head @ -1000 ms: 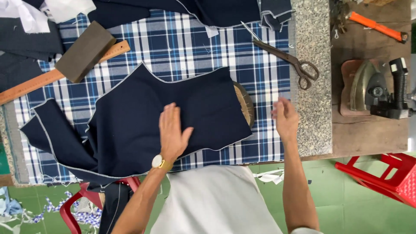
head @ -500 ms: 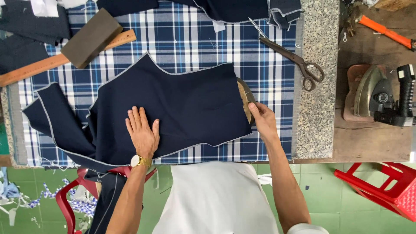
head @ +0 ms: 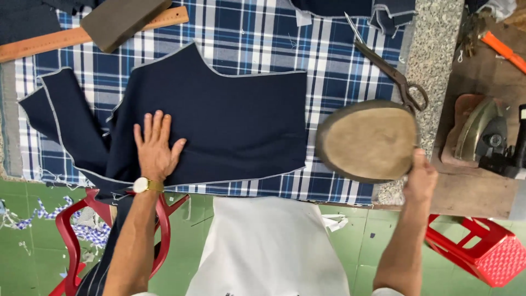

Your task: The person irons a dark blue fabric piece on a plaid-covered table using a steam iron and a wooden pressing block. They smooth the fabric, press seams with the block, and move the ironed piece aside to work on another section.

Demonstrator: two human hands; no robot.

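Note:
A navy fabric piece (head: 230, 120) with pale stitched edges lies flat on a blue and white plaid cloth (head: 329, 49). My left hand (head: 155, 147), a watch on its wrist, presses flat on the fabric's lower left part. My right hand (head: 421, 178) grips the rim of an oval tan pad (head: 370, 141) with a dark edge. The pad is held to the right of the fabric, over the table's right edge.
Dark metal scissors (head: 386, 63) lie beyond the pad. An iron (head: 485, 134) rests on a wooden bench at the right. A wooden ruler (head: 49, 41) and a grey block (head: 123, 19) lie at the top left. Red plastic stools (head: 487, 249) stand on the green floor.
My right hand has pulled the oval pad out from under the fabric and moved it right. My left hand slid left along the fabric, which now lies flat.

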